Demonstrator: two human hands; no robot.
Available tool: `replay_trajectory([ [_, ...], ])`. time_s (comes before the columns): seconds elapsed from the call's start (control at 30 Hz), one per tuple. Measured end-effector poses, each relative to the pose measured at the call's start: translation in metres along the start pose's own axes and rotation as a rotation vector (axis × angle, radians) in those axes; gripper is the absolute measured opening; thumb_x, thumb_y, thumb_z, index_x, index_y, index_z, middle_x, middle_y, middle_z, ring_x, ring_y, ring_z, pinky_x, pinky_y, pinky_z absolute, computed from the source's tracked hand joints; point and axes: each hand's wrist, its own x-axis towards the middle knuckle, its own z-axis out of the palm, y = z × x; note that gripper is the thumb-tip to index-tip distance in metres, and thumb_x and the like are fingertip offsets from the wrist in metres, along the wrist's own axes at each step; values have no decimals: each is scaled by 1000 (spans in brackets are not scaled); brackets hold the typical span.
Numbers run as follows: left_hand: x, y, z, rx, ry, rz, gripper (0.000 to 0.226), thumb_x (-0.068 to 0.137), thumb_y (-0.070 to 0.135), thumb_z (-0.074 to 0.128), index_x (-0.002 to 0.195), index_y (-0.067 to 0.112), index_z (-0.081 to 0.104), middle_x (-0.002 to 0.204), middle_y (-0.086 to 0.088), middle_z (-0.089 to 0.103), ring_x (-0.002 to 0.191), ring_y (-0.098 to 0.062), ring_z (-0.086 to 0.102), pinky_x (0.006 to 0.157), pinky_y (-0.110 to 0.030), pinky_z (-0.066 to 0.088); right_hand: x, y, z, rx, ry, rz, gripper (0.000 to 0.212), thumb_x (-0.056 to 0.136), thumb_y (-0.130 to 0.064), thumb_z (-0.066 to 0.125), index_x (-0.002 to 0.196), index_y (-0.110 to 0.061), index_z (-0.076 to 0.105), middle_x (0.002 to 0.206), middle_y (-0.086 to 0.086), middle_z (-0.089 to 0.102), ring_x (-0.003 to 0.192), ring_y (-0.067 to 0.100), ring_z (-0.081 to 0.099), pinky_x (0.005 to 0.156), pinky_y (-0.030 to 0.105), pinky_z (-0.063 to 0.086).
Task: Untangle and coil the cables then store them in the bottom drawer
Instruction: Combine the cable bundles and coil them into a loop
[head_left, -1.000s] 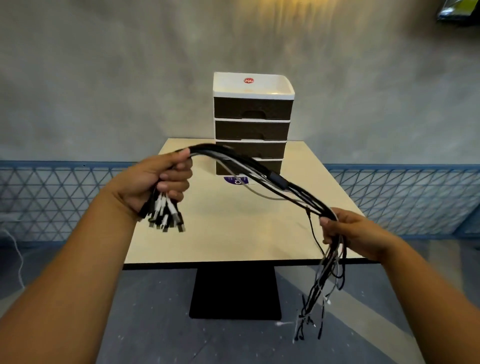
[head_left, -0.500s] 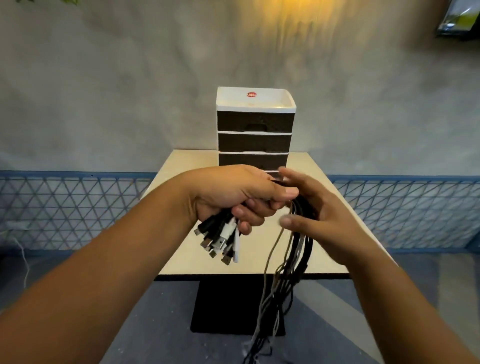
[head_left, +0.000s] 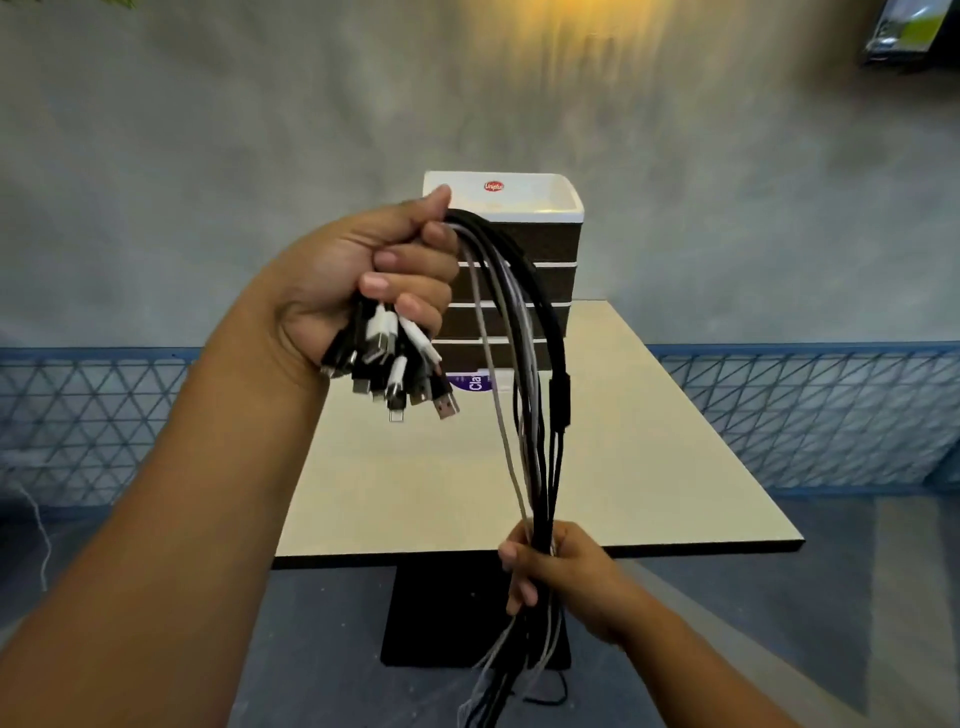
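Note:
A bundle of several black and white cables (head_left: 524, 364) hangs in front of me. My left hand (head_left: 363, 280) is raised and fisted around one end, with the USB plugs (head_left: 400, 374) sticking out below my fingers. From there the cables arch over and drop straight down to my right hand (head_left: 550, 566), which is closed around them near the table's front edge. Loose ends dangle below that hand toward the floor. A white drawer unit (head_left: 550, 208) with dark drawer fronts stands at the table's far end; its bottom drawer is partly hidden by the cables.
The beige table (head_left: 649, 467) stands on a black pedestal base (head_left: 426, 623). A purple-and-white label (head_left: 475, 384) lies in front of the drawer unit. A blue lattice fence (head_left: 805, 415) runs behind the table along a grey wall.
My left hand has lifted the plug end higher. My right hand has slid down the bundle from beside the left hand to near the table's front edge, pulling the cables straight.

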Motion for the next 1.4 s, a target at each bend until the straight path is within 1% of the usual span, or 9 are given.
replay_trajectory([
  [0.13, -4, 5, -32, -298, 8, 19, 31, 100, 30, 51, 78, 7, 53, 50, 1, 39, 40, -12, 43, 53, -27, 50, -5, 20, 4, -24, 126, 36, 32, 93, -42, 60, 78, -15, 51, 56, 3, 50, 59, 24, 57, 65, 36, 44],
  [0.23, 2, -5, -49, -376, 243, 199, 32, 99, 30, 51, 74, 10, 50, 48, 4, 41, 38, -8, 44, 48, -25, 50, -4, 17, 7, -351, 259, 46, 29, 95, -43, 52, 80, -20, 46, 62, -4, 45, 55, 12, 44, 56, 30, 35],
  [0.43, 30, -48, -57, -148, 781, 515, 34, 98, 37, 54, 71, 16, 49, 50, 7, 41, 43, -5, 41, 56, -23, 49, -3, -18, 19, -1025, 80, 217, 26, 102, -42, 41, 92, -19, 46, 75, -3, 50, 66, 19, 49, 55, 31, 36],
  [0.63, 39, -95, -57, 313, 965, 530, 29, 98, 41, 50, 86, 14, 51, 53, 7, 47, 51, -8, 49, 71, -33, 52, -26, -84, 25, -1420, -112, 262, 33, 103, -42, 37, 109, -14, 51, 102, 10, 61, 78, 25, 43, 66, 35, 33],
  [0.93, 29, -121, -33, 881, 718, 278, 27, 98, 41, 49, 100, 15, 54, 61, -1, 54, 49, -5, 54, 54, -21, 50, -36, -169, 31, -1573, -211, 133, 33, 99, -46, 45, 115, -20, 57, 106, 4, 62, 93, 22, 58, 78, 34, 48],
  [1.0, 26, -124, -26, 929, 598, 198, 22, 97, 41, 51, 100, 19, 55, 64, -1, 60, 57, -10, 59, 64, -31, 53, -34, -181, 32, -1562, -256, 83, 31, 97, -47, 48, 116, -23, 57, 105, 1, 62, 93, 19, 58, 77, 30, 47],
  [1.17, 15, -128, -12, 856, 410, 44, 34, 94, 37, 56, 122, 19, 59, 111, -12, 69, 102, -29, 66, 93, -44, 53, -27, -200, 29, -1383, -288, -23, 22, 92, -42, 61, 112, -34, 62, 101, -15, 62, 91, 6, 59, 80, 25, 50],
  [1.27, 9, -125, -9, 774, 362, 15, 25, 96, 24, 51, 113, 8, 62, 91, -19, 71, 81, -39, 68, 78, -45, 57, -19, -205, 23, -1315, -227, -69, 18, 86, -44, 68, 99, -33, 67, 90, -13, 66, 82, 5, 60, 70, 22, 50],
  [1.4, 1, -127, -6, 543, 266, -55, 33, 102, 26, 43, 78, 10, 59, 62, -10, 54, 53, -24, 56, 58, -31, 49, -14, -208, 11, -1149, -43, -125, 40, 67, -47, 84, 84, -34, 50, 71, -12, 58, 63, -1, 54, 49, 14, 40],
])
